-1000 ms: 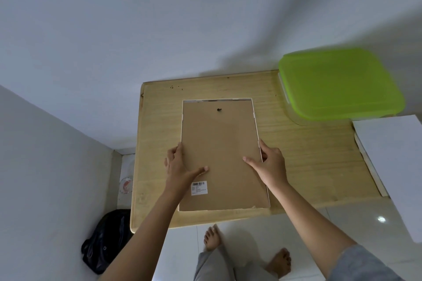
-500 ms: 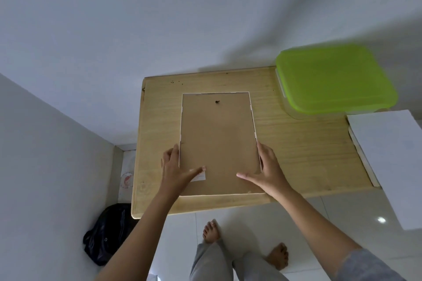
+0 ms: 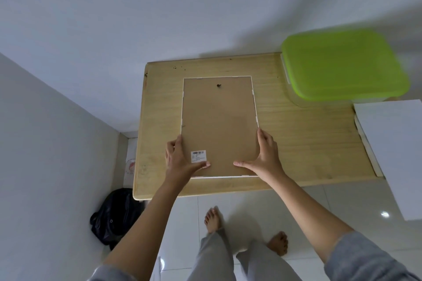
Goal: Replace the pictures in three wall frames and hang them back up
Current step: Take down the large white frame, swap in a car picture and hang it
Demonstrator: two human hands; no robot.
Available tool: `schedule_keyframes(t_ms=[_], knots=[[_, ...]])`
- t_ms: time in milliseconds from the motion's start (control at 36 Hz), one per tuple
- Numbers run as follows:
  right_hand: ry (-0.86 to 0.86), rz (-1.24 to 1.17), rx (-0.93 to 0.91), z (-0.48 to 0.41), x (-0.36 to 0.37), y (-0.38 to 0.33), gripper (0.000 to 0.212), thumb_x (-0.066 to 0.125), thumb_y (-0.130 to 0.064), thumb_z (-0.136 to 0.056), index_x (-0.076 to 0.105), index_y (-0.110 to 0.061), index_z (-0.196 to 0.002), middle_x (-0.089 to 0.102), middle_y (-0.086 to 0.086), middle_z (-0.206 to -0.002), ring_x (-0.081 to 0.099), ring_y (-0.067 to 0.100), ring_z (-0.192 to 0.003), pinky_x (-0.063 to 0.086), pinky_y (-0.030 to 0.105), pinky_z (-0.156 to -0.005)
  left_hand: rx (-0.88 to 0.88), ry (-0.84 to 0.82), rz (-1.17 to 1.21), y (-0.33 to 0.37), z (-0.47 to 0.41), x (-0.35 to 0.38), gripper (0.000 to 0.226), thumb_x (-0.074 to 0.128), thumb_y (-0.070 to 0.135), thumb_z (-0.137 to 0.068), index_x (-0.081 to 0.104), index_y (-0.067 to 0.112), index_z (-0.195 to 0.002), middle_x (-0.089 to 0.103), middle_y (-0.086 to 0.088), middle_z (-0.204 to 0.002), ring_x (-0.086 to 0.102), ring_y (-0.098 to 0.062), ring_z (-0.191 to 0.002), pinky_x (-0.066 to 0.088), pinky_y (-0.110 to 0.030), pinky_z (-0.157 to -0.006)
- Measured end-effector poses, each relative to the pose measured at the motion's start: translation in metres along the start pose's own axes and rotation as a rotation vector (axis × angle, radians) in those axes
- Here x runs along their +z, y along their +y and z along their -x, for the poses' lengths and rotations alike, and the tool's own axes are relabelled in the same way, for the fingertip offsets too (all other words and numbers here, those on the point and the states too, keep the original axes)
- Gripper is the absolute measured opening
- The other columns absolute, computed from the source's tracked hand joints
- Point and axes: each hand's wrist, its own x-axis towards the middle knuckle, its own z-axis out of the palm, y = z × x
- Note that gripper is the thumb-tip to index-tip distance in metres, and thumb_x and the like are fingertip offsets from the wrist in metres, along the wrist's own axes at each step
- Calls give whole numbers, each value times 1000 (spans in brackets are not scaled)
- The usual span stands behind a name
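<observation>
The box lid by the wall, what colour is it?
Bright lime green. The box lid shows in the head view.

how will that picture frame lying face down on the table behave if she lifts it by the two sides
The picture frame probably lifts stiff and flat: its brown backing board looks rigid inside a thin white rim. It seems light, since the left hand and right hand hold it only near one end. If there is glazing underneath, it may be fragile.
</observation>
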Motion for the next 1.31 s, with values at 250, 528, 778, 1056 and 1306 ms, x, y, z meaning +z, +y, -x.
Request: schedule_keyframes(t_ms=[250,528,778,1056,1306], knots=[[5,240,-144,9,-6,4,84,56,-49,-85,18,-3,-145,16,12,-153,19,26,-138,18,30,-114,58,30,-215,-3,12,5,105,66,59,-72,8,16,-148,20,-1,-144,20,-20,-132,30,-41,-106],[30,547,-198,9,13,-1,78,15,-56,-93,27,4,-141,23,20,-151,21,30,-141,15,32,-116,208,-43,-490,-17,5,10,103,-1,86,-68,-16,17,-143,-24,2,-151,-24,-11,-139,-11,-30,-115],[-24,622,-174,2,27,-6,82,9,-60,-92,20,2,-144,18,18,-153,16,27,-142,3,32,-114,220,-58,-467,-19,-4,17,96,7,79,-76,-18,16,-145,-27,-1,-152,-21,-14,-141,0,-31,-116],[57,478,-203,-1,21,-3,85,5,-64,-88,15,-1,-146,8,13,-155,7,21,-144,1,24,-116,187,-26,-444,-16,-2,18,95,1,83,-73,-17,22,-144,-27,0,-151,-23,-14,-140,4,-36,-116],[169,167,24,-1,26,-17,74,47,-34,-94,7,2,-145,3,15,-156,2,21,-145,3,22,-115,158,4,-431,-16,0,20,97,-2,84,-70,-17,23,-144,-13,-7,-156,-22,-10,-138,-9,-31,-115]])
